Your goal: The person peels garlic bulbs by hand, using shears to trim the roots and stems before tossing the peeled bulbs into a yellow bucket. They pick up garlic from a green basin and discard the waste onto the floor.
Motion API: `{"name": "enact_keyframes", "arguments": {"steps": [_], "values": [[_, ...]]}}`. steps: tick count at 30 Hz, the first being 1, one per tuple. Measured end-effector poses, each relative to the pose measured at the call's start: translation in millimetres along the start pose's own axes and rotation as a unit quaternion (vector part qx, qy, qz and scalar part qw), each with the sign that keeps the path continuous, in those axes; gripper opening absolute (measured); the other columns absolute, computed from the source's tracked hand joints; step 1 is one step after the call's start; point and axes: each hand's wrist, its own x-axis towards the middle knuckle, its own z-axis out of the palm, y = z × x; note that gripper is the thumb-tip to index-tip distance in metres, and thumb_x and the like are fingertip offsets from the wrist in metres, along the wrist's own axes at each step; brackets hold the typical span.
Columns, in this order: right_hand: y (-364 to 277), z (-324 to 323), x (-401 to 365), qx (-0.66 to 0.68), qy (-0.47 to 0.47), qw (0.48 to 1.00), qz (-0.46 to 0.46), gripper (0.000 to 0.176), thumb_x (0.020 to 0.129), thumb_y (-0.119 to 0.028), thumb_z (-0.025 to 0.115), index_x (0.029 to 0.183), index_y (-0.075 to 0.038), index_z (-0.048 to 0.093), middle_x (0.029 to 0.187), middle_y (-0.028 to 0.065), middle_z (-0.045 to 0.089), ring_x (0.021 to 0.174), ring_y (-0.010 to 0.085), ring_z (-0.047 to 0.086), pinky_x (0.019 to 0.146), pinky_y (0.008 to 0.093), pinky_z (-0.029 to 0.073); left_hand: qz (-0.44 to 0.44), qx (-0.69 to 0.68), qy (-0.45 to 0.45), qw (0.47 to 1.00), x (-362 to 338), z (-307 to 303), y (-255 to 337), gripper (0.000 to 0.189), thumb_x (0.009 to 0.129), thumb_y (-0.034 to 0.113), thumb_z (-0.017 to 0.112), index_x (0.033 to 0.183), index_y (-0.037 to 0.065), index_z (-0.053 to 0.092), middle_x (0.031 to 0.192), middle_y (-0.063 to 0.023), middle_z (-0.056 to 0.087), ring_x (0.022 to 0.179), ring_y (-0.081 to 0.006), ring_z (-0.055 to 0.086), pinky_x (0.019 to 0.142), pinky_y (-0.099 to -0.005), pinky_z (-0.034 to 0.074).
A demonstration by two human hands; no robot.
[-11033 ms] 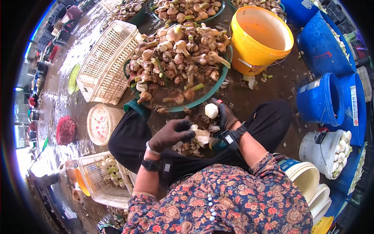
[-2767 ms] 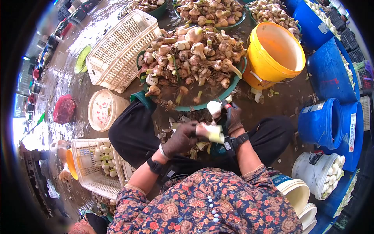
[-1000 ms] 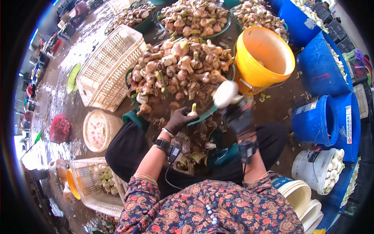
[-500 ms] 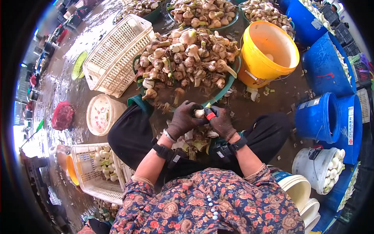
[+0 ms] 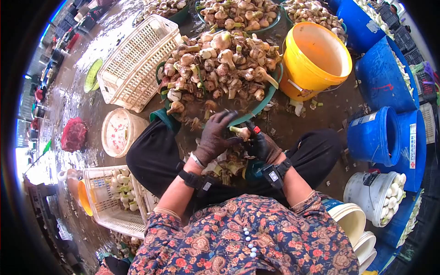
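Both hands wear dark gloves and meet above my lap, at the near rim of a green tub (image 5: 270, 98) heaped with unpeeled garlic bulbs (image 5: 224, 64). My left hand (image 5: 216, 137) has its fingers spread, beside a pale garlic bulb (image 5: 241, 133). That bulb rests against the fingers of my right hand (image 5: 263, 145), which curl around its right side. Something red shows at the right thumb; whether it is a tool or tape I cannot make out. Peelings (image 5: 229, 167) lie below the hands.
White crate (image 5: 137, 64) and white bucket (image 5: 120, 133) at left; another crate (image 5: 114, 220) holds trimmed garlic. Yellow bucket (image 5: 316, 59), blue bucket (image 5: 373, 137) and white bucket of garlic (image 5: 373, 197) stand at right. More garlic tubs lie beyond.
My left hand has opened from around the bulb, its fingers lifting. My right hand has turned and moved slightly right and down, with the bulb now more exposed.
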Motion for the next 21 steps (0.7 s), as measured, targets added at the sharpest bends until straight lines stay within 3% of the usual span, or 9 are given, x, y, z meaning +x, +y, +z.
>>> {"name": "enact_keyframes", "arguments": {"steps": [2, 9, 11, 13, 14, 17, 19, 20, 21], "values": [[-1, -9, 5, 0.409, -0.068, 0.841, 0.347, 0.035, 0.094, -0.039, 0.046, 0.106, -0.009, 0.060, 0.083, -0.0032, 0.058, 0.065, 0.0036, 0.049, 0.057, 0.0188, 0.040, 0.033, -0.031, -0.043, 0.998, -4, 1, -9, 0.047, 0.064, 0.020, 0.080, 0.106, 0.008, 0.061, 0.105, -0.0117, 0.060, 0.096, -0.0305, 0.057, 0.082, -0.0370, 0.046], [-26, -6, 9, 0.229, -0.044, 0.935, 0.268, 0.031, 0.092, -0.037, 0.051, 0.099, -0.009, 0.062, 0.074, -0.0067, 0.054, 0.060, 0.0021, 0.044, 0.053, 0.0181, 0.035, -0.115, -0.196, -0.050, 0.973, -19, 21, -12, 0.015, 0.078, 0.007, 0.068, 0.092, 0.004, 0.065, 0.078, -0.0072, 0.064, 0.070, -0.0191, 0.061, 0.066, -0.0270, 0.048], [-38, -15, 16, 0.116, -0.120, 0.930, 0.327, 0.035, 0.088, -0.029, 0.059, 0.110, -0.002, 0.059, 0.090, -0.0015, 0.057, 0.083, 0.0063, 0.051, 0.075, 0.0227, 0.045, -0.161, -0.198, -0.060, 0.965, -21, 23, -17, 0.016, 0.079, 0.007, 0.066, 0.094, 0.003, 0.064, 0.081, -0.0075, 0.064, 0.071, -0.0181, 0.061, 0.068, -0.0260, 0.048], [-38, -14, 16, 0.128, -0.135, 0.947, 0.263, 0.035, 0.087, -0.025, 0.060, 0.112, -0.001, 0.058, 0.093, -0.0002, 0.058, 0.085, 0.0074, 0.052, 0.078, 0.0238, 0.044, -0.351, -0.538, -0.059, 0.764, -20, 21, -23, 0.022, 0.080, 0.007, 0.064, 0.101, 0.003, 0.062, 0.091, -0.0100, 0.065, 0.081, -0.0210, 0.063, 0.075, -0.0284, 0.049], [-38, -13, 16, 0.139, -0.148, 0.959, 0.197, 0.035, 0.087, -0.020, 0.061, 0.115, 0.000, 0.057, 0.096, 0.0010, 0.060, 0.088, 0.0085, 0.053, 0.081, 0.0248, 0.044, -0.352, -0.538, -0.059, 0.764, -20, 17, -22, 0.022, 0.080, 0.007, 0.064, 0.101, 0.003, 0.062, 0.091, -0.0100, 0.065, 0.081, -0.0210, 0.063, 0.075, -0.0284, 0.049], [-34, -5, 14, 0.213, -0.118, 0.953, 0.178, 0.036, 0.083, -0.017, 0.064, 0.114, -0.001, 0.057, 0.102, 0.0051, 0.060, 0.091, 0.0127, 0.054, 0.082, 0.0278, 0.044, -0.085, -0.288, -0.077, 0.951, -23, 7, -21, 0.033, 0.079, 0.007, 0.064, 0.111, 0.003, 0.059, 0.106, -0.0153, 0.063, 0.100, -0.0281, 0.061, 0.086, -0.0337, 0.047], [-33, 1, 14, 0.250, -0.104, 0.948, 0.168, 0.037, 0.081, -0.015, 0.065, 0.114, -0.001, 0.057, 0.105, 0.0072, 0.060, 0.093, 0.0148, 0.055, 0.082, 0.0293, 0.045, -0.053, -0.217, -0.067, 0.972, -27, 8, -28, 0.028, 0.084, 0.012, 0.060, 0.111, 0.002, 0.059, 0.105, -0.0123, 0.064, 0.095, -0.0244, 0.062, 0.083, -0.0324, 0.049], [-33, 4, 13, -0.016, -0.030, 0.999, 0.029, 0.037, 0.077, -0.013, 0.066, 0.112, -0.004, 0.058, 0.101, 0.0095, 0.060, 0.093, 0.0222, 0.055, 0.080, 0.0338, 0.045, -0.021, -0.144, -0.057, 0.988, -30, 8, -31, 0.026, 0.089, 0.017, 0.057, 0.110, 0.001, 0.059, 0.104, -0.0093, 0.065, 0.090, -0.0206, 0.063, 0.081, -0.0312, 0.050], [-34, 7, 12, -0.280, 0.048, 0.952, -0.112, 0.037, 0.074, -0.010, 0.066, 0.110, -0.007, 0.059, 0.098, 0.0119, 0.060, 0.092, 0.0297, 0.056, 0.079, 0.0383, 0.046, -0.022, -0.144, -0.057, 0.988, -33, 10, -35, 0.026, 0.089, 0.017, 0.057, 0.110, 0.001, 0.059, 0.104, -0.0093, 0.065, 0.090, -0.0206, 0.063, 0.081, -0.0312, 0.050]]}}
